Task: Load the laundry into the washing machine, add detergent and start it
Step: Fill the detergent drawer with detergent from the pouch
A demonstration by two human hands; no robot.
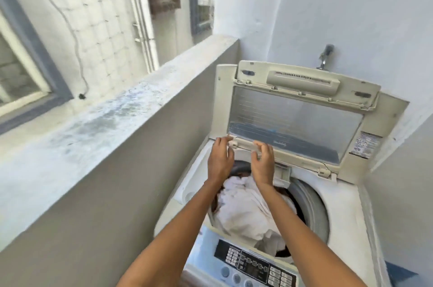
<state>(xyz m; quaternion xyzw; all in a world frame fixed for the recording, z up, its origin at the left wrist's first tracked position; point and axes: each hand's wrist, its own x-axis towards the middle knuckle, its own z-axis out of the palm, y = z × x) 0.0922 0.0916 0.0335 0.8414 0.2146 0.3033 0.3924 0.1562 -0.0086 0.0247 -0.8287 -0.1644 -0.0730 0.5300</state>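
A person's bare arms reached over a top-loading washing machine [346, 207] on a narrow balcony, both hands raised to the near edge of the folded, upright lid [295, 123]. The left hand [220, 160] was at the lid's left corner, its fingers [223, 140] loosely curled with the tips at the hinge clip there; whether they actually gripped the edge could not be told. The right hand [263, 162] hovered just beside it, thumb and fingers [263, 146] bent into a claw around the lid's lower rim, apparently touching it though a firm grip could not be confirmed. Below and between the forearms, white laundry [248, 214] lay heaped in the drum [311, 204], well beneath the fingers and touching neither hand, with a darker garment showing at the far side of the pile. The control panel [255, 265], with its dark display and round buttons, sat at the near edge of the machine, under the elbows. A small tap [324, 57] jutted from the pale wall behind the lid. To the left ran a grey parapet [98, 108] with a weathered top, and beyond it a neighbouring building's tiled wall and a window [21, 76] framed in blue-grey.
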